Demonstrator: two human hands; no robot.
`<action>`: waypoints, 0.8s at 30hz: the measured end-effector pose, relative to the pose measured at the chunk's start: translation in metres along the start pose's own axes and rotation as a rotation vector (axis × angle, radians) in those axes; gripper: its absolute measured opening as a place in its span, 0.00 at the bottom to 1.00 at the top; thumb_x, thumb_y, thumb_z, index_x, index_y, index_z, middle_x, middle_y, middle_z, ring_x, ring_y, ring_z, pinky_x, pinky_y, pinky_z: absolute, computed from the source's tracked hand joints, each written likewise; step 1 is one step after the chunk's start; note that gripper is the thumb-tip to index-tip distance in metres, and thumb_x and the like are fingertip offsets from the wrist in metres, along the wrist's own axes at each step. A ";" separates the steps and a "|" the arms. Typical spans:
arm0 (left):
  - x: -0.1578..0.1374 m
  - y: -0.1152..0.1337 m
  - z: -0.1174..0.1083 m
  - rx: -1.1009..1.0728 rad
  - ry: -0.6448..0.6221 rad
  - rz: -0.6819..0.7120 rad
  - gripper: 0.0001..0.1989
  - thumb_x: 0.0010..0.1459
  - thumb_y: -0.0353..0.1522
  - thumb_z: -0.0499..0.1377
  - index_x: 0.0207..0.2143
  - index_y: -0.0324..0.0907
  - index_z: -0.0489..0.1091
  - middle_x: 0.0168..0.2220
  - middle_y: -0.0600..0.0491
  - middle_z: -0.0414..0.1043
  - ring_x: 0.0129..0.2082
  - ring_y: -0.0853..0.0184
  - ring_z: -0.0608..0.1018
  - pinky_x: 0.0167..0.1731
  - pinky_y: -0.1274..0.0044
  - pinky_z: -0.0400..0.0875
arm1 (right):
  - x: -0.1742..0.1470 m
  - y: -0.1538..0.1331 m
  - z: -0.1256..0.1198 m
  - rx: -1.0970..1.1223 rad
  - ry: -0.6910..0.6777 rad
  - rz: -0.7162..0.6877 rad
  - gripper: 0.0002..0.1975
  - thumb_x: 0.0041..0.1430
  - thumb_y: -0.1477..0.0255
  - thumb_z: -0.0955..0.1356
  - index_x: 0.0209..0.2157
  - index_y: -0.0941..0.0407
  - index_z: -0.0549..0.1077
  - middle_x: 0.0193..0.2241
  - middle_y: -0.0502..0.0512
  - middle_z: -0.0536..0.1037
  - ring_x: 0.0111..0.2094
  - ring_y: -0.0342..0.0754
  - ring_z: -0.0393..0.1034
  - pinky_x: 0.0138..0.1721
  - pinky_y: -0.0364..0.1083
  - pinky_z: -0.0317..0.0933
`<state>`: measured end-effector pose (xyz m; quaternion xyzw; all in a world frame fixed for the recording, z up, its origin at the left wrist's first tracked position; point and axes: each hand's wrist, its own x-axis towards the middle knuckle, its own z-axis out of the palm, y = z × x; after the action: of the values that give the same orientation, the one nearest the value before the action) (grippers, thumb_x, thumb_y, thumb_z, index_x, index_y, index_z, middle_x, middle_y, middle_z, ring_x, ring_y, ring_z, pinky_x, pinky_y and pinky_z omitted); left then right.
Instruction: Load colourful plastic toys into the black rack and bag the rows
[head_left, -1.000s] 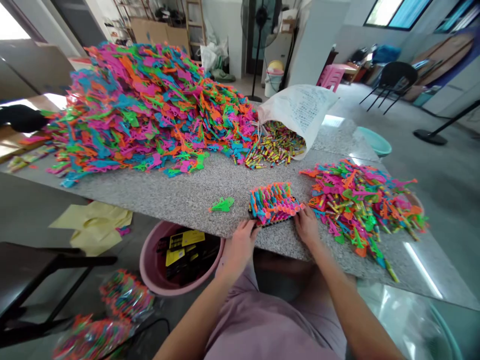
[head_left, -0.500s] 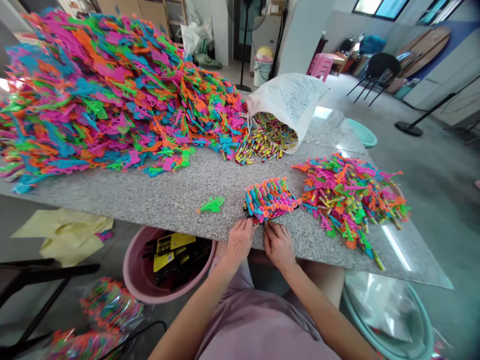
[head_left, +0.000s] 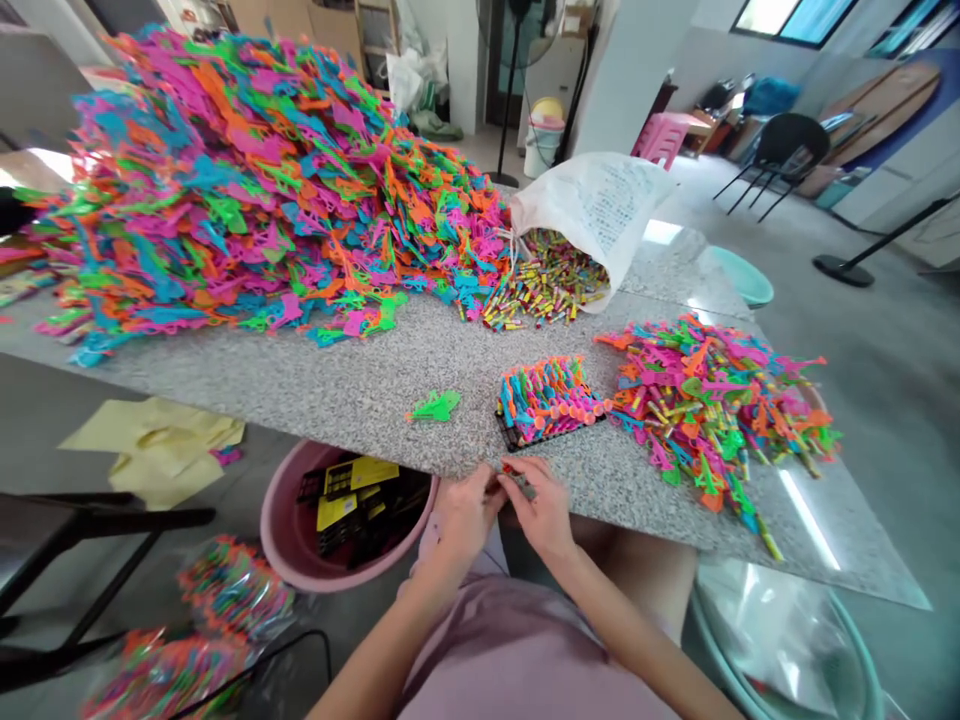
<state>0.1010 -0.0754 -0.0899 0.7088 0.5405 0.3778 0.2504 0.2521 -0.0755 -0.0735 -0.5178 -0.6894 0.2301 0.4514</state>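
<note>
Both hands have drawn back from the black rack [head_left: 514,436] to the near edge of the granite table [head_left: 315,395]. Observed: left hand [head_left: 465,508] and right hand [head_left: 546,508] nearly meet at the fingertips, forearms angled inward. Right thumb and fingers pinch a small reddish piece [head_left: 509,468], too small to identify; left fingers are curled, hold undetermined. Rack, filled with colourful plastic pieces [head_left: 551,392], sits just beyond, untouched.

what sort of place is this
Probably a small workshop or packing room: a big heap of colourful plastic pieces lies on the speckled table, an open white sack spills small tubes, and a black rack holds similar colourful pieces.
</note>
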 end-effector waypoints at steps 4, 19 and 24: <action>0.032 -0.019 -0.033 0.085 0.083 -0.016 0.11 0.57 0.39 0.64 0.39 0.43 0.74 0.39 0.48 0.78 0.41 0.60 0.79 0.45 0.69 0.72 | 0.012 -0.009 0.007 0.067 0.010 0.068 0.10 0.67 0.68 0.63 0.44 0.54 0.75 0.40 0.57 0.76 0.42 0.50 0.72 0.45 0.49 0.68; 0.009 0.024 -0.087 -0.291 -0.015 -0.176 0.16 0.50 0.35 0.69 0.42 0.43 0.75 0.32 0.54 0.78 0.31 0.68 0.78 0.33 0.78 0.71 | 0.034 -0.050 -0.016 0.186 -0.240 -0.021 0.14 0.66 0.71 0.63 0.48 0.53 0.77 0.42 0.58 0.77 0.44 0.49 0.72 0.48 0.48 0.67; 0.013 0.063 -0.072 -1.009 0.132 -0.528 0.25 0.39 0.35 0.75 0.41 0.40 0.73 0.29 0.56 0.77 0.27 0.71 0.77 0.31 0.79 0.71 | 0.024 -0.060 -0.029 0.368 -0.198 0.131 0.13 0.67 0.68 0.63 0.47 0.54 0.77 0.41 0.56 0.79 0.41 0.48 0.75 0.44 0.46 0.69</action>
<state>0.0816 -0.0851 0.0042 0.3172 0.4666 0.5572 0.6093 0.2455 -0.0790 -0.0031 -0.4451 -0.6416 0.4306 0.4526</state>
